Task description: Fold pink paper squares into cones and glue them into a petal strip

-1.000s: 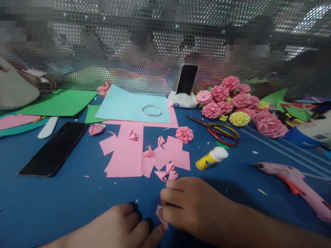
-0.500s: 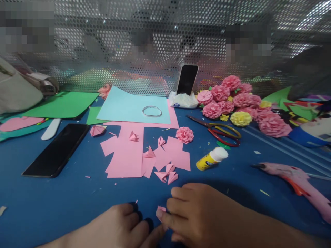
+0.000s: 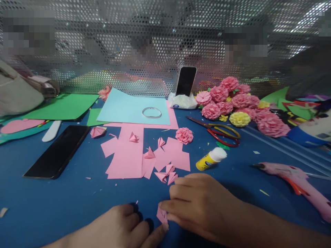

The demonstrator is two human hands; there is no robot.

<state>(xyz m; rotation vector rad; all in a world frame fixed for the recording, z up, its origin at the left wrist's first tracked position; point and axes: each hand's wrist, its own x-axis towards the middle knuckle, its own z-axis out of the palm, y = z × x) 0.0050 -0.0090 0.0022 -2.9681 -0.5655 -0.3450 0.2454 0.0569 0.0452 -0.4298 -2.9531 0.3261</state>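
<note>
Blue tabletop (image 3: pixel 64 206) — both hands (image 3: pixel 126 225) (image 3: pixel 200 203) palm-down at paper (image 3: pixel 161 215)

1. Small paper piece, front (image 3: pixel 161 214): plain pink.
2. Folded bits (image 3: pixel 161 176): same pink, plain.
3. Flat paper pieces (image 3: pixel 129 155): pink, unpatterned.
4. Big sheets: one light blue (image 3: pixel 124 106), one bright green (image 3: pixel 64 105).
5. Tabletop (image 3: pixel 51 203): solid dark blue.
6. Glue stick (image 3: pixel 210 159): yellow barrel, dark label mark, white cap.
7. Scissors (image 3: pixel 208 126): dark blades, one red loop, one yellow.
8. Glue gun (image 3: pixel 281 172): pink body, orange-red trigger, black nozzle.
9. Flower heap (image 3: pixel 218 94): mostly pink, some yellow, green specks.
10. Mesh panel (image 3: pixel 116 41): metallic grey, round-hole dot pattern.
11. Flat phone (image 3: pixel 57 151): black.
</note>
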